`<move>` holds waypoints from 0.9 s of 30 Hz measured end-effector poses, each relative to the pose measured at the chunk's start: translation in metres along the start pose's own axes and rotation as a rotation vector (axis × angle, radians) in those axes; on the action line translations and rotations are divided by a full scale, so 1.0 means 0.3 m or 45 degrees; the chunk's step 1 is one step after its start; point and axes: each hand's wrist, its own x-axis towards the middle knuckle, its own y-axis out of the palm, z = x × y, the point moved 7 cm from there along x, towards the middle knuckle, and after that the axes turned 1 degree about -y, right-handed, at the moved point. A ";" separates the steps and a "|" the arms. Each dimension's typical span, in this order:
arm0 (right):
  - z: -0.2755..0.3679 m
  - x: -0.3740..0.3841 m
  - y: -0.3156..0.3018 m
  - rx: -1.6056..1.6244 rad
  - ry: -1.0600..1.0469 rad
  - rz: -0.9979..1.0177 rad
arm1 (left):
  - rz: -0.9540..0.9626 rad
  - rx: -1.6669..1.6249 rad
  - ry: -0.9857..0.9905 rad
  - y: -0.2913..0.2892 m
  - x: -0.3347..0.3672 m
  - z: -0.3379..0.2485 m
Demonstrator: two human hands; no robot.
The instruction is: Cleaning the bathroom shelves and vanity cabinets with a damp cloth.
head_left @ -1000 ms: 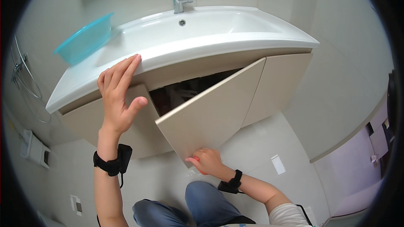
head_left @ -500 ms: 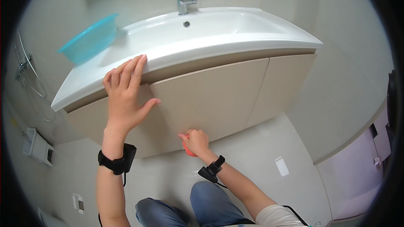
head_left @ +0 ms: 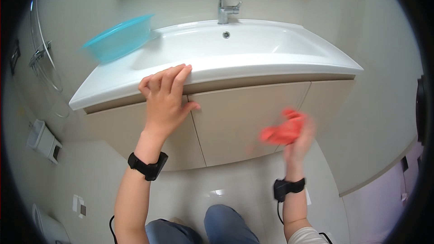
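Note:
My left hand (head_left: 163, 101) rests its fingertips on the front rim of the white washbasin (head_left: 253, 68), with the thumb stretched out over the cabinet front below. It holds nothing. A red cloth (head_left: 285, 131) is bunched in my right hand (head_left: 303, 141), in front of the right part of the beige vanity cabinet (head_left: 239, 115). Motion smears both the cloth and the fingers around it, and whether the cloth touches the door cannot be made out. The cabinet doors are closed.
A light-blue plastic basin (head_left: 120, 40) leans tilted on the washbasin's left end. The chrome faucet (head_left: 223, 7) rises at the back. Shower fittings (head_left: 40, 52) hang on the left wall, above a white container (head_left: 43, 140). My knees (head_left: 226, 221) are close below the cabinet.
My right hand has moved from the cabinet's lower edge up and to the right, and more of the red cloth shows. My left hand stays on the washbasin rim while the view has shifted.

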 end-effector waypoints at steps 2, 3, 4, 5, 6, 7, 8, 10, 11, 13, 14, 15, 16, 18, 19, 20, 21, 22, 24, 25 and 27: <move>0.129 0.097 -0.031 0.029 -0.392 -0.273 | 0.002 -0.019 0.000 -0.005 -0.005 0.007; 0.102 0.145 -0.023 0.033 -0.384 -0.262 | -0.006 -0.060 0.018 -0.012 -0.004 0.006; 0.068 0.184 -0.015 -0.244 -0.497 -0.253 | 0.054 -0.129 0.015 -0.019 0.001 0.007; 0.034 0.212 0.015 -0.514 -0.605 -0.237 | 0.060 -0.111 0.001 -0.038 -0.003 0.018; 0.001 0.213 0.057 -0.542 -0.697 -0.329 | -0.007 -0.096 -0.001 -0.056 -0.010 0.028; -0.022 0.193 0.110 -0.532 -0.687 -0.311 | -0.070 -0.066 -0.007 -0.082 -0.023 0.050; -0.040 0.167 0.175 -0.463 -0.725 -0.245 | -0.105 0.007 -0.063 -0.129 -0.046 0.090; -0.082 0.067 0.345 -0.567 -0.805 -0.053 | -0.321 0.181 -0.183 -0.236 -0.101 0.217; -0.105 -0.004 0.447 -0.749 -0.853 0.070 | -0.378 0.269 -0.253 -0.267 -0.125 0.287; -0.194 -0.180 0.663 -1.227 -1.059 0.299 | -0.413 0.360 -0.316 -0.329 -0.168 0.413; -0.207 -0.270 0.759 -1.092 -0.998 0.552 | -0.405 0.357 -0.350 -0.354 -0.191 0.485; -0.292 -0.376 0.840 -1.220 -1.082 0.835 | -0.397 0.357 -0.380 -0.373 -0.214 0.542; -0.384 -0.449 0.863 -1.373 -1.164 1.111 | -0.401 0.338 -0.375 -0.374 -0.221 0.569; -0.446 -0.542 0.828 -1.277 -1.316 1.280 | -0.300 0.396 -0.550 -0.369 -0.265 0.646; -0.454 -0.598 0.825 -1.152 -1.466 1.453 | -0.300 0.392 -0.548 -0.363 -0.290 0.668; -0.437 -0.576 0.824 -1.159 -1.478 1.443 | -0.206 0.423 -0.566 -0.340 -0.309 0.699; -0.418 -0.532 0.810 -1.202 -1.485 1.443 | -0.113 0.451 -0.584 -0.322 -0.323 0.732; -0.393 -0.492 0.804 -1.239 -1.489 1.449 | -0.123 0.452 -0.584 -0.326 -0.320 0.738; -0.260 -0.399 0.860 -1.299 -1.589 1.075 | -0.169 0.252 -0.453 -0.328 -0.296 0.722; -0.222 -0.391 0.911 -1.299 -1.592 1.075 | -0.172 0.253 -0.453 -0.327 -0.293 0.734; -0.131 -0.377 0.958 -1.331 -1.730 0.620 | -0.225 0.275 -0.429 -0.329 -0.282 0.757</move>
